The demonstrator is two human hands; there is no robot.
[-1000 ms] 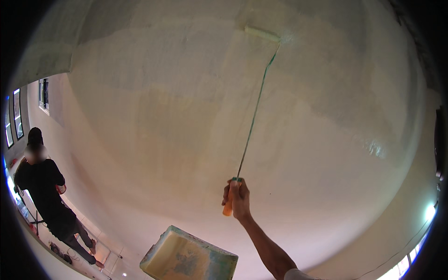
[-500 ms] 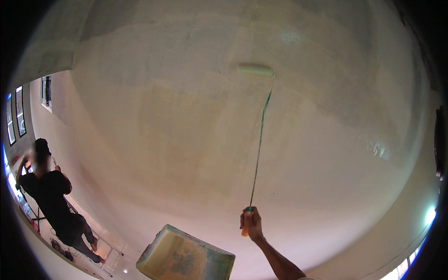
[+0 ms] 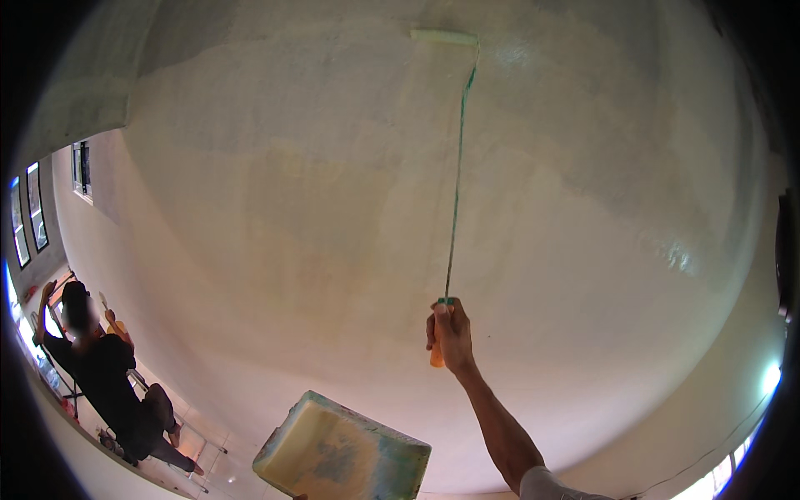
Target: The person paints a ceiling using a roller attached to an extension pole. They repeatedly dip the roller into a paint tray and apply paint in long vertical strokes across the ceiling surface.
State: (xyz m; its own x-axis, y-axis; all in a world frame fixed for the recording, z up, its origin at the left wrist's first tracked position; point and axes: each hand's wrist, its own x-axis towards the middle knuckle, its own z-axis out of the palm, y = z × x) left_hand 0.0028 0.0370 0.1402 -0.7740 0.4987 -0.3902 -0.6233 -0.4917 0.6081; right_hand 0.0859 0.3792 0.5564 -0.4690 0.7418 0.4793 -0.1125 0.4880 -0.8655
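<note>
My right hand [image 3: 451, 333] is closed around the orange handle of a paint roller [image 3: 454, 192], whose long thin frame is streaked with green. Its pale roller sleeve [image 3: 445, 37] lies against the upper part of the wall [image 3: 333, 275]. Low in the view, a paint tray [image 3: 398, 467] with a stained, paint-crusted rim is tilted toward me, with cream paint in it. Only a small bit of my left hand [image 3: 301, 497] shows at the tray's near edge, gripping it; the rest is out of the picture.
At the far left a co-worker [image 3: 100, 375] in dark clothes is on a metal ladder [image 3: 196, 450], arms raised near a window. The wall has uneven damp-looking patches and shiny wet spots. A bright lamp [image 3: 772, 379] and a thin cable [image 3: 708, 462] are at the right.
My right hand has pushed the roller up the wall, its sleeve now near the top of the view. The tray has shifted slightly right and up. The co-worker has moved an arm and leg.
</note>
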